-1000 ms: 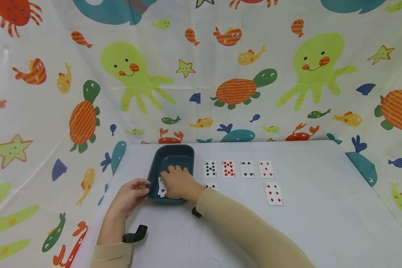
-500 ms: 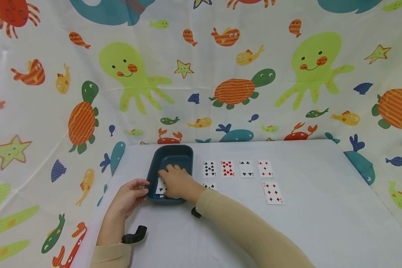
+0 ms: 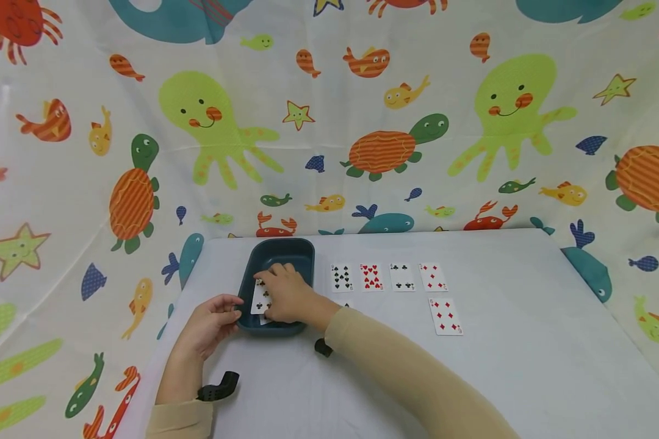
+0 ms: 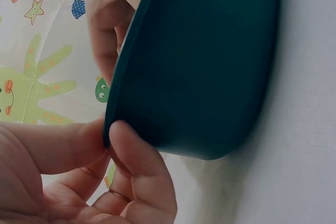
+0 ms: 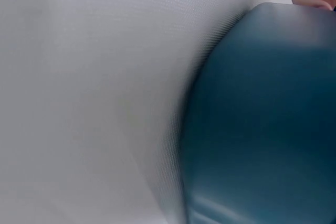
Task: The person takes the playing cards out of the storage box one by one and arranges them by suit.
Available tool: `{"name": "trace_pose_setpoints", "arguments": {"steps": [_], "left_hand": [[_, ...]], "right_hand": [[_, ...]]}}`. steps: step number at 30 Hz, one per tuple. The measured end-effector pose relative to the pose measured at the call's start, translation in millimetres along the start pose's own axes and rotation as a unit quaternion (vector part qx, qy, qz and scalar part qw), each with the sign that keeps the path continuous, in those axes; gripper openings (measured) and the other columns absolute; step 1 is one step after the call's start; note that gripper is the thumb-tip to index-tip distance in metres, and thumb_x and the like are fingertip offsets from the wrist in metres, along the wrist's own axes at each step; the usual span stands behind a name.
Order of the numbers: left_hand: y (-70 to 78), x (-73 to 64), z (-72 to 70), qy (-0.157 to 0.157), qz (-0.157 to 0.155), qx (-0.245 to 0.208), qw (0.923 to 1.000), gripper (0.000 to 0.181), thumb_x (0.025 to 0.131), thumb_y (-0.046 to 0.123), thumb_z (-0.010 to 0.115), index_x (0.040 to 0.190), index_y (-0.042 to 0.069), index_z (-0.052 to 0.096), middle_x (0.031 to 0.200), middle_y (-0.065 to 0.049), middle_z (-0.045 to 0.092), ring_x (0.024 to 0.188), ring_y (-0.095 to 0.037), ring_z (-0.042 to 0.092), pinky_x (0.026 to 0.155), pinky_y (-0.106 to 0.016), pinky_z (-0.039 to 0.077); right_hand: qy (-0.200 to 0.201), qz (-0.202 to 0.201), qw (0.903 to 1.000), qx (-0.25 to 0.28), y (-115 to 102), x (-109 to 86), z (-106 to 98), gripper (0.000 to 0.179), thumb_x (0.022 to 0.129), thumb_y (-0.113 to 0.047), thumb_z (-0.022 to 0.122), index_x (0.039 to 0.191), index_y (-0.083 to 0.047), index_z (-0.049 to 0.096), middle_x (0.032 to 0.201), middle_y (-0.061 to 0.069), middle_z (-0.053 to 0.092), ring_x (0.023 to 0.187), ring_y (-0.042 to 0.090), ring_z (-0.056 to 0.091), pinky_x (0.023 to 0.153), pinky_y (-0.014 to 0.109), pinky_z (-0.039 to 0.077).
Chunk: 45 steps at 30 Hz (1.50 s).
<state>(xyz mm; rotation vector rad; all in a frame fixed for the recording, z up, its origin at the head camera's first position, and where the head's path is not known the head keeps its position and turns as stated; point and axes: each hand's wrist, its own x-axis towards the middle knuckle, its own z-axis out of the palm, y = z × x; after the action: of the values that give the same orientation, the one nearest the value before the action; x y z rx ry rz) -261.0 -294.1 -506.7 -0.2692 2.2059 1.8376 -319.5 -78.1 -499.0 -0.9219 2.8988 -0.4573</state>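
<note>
A dark teal tray stands at the left of the white table. My left hand pinches its near left rim between thumb and fingers, seen closely in the left wrist view, where the tray's outer wall fills much of the frame. My right hand reaches into the tray and holds a clubs playing card by its edges, fingers at the far end and thumb at the near end. Part of that card is hidden under the hand. A white corner of another card shows below it. The right wrist view shows mostly the tray's wall.
Right of the tray lies a row of face-up cards: spades, hearts, clubs and diamonds. Below the last lies a six of diamonds. My right sleeve crosses the table and nearly hides one spades card.
My right hand has shifted slightly up and left inside the tray, and the clubs card has slid out with it, showing more of its face. The left hand stays on the rim.
</note>
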Motion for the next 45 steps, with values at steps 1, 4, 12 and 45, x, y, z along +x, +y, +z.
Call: {"name": "trace_pose_setpoints", "arguments": {"steps": [1,4,12,45], "left_hand": [[-0.1,0.0,-0.1,0.001,0.0,0.0,1.0,0.029,0.104,0.005,0.064,0.133,0.0,0.065,0.091,0.002,0.059,0.079,-0.015,0.061,0.076,-0.026,0.061],[-0.2,-0.2,-0.4,0.003,-0.001,-0.001,1.0,0.027,0.104,0.005,0.064,0.131,0.002,0.066,0.091,0.002,0.058,0.079,-0.015,0.061,0.076,-0.026,0.06],[0.4,-1.5,1.1,0.005,0.001,0.002,1.0,0.027,0.104,0.005,0.064,0.131,0.001,0.066,0.091,0.001,0.055,0.079,-0.016,0.061,0.074,-0.026,0.06],[4.2,-2.1,2.9,0.01,-0.011,0.003,0.9999,0.032,0.106,0.006,0.061,0.137,-0.002,0.062,0.094,0.0,0.057,0.083,-0.017,0.06,0.076,-0.025,0.059]], "right_hand": [[-0.001,-0.003,1.0,0.005,0,-0.1,-1,0.084,0.088,-0.042,0.088,0.16,-0.027,0.048,0.152,0.002,0.054,0.134,0.022,0.049,0.116,0.04,0.049],[0.001,-0.016,0.9997,0.016,2,-0.2,-3,0.084,0.087,-0.041,0.088,0.16,-0.026,0.048,0.154,0.003,0.053,0.137,0.023,0.049,0.118,0.04,0.047],[0.011,-0.025,0.9953,0.093,8,-4.8,-9,0.085,0.083,-0.035,0.092,0.157,-0.025,0.052,0.155,0.004,0.054,0.139,0.024,0.05,0.116,0.037,0.048],[-0.011,0.014,0.9706,0.24,67,-98.2,-54,0.077,0.086,-0.023,0.09,0.154,-0.03,0.054,0.156,-0.004,0.054,0.138,0.019,0.053,0.111,0.043,0.054]]}}
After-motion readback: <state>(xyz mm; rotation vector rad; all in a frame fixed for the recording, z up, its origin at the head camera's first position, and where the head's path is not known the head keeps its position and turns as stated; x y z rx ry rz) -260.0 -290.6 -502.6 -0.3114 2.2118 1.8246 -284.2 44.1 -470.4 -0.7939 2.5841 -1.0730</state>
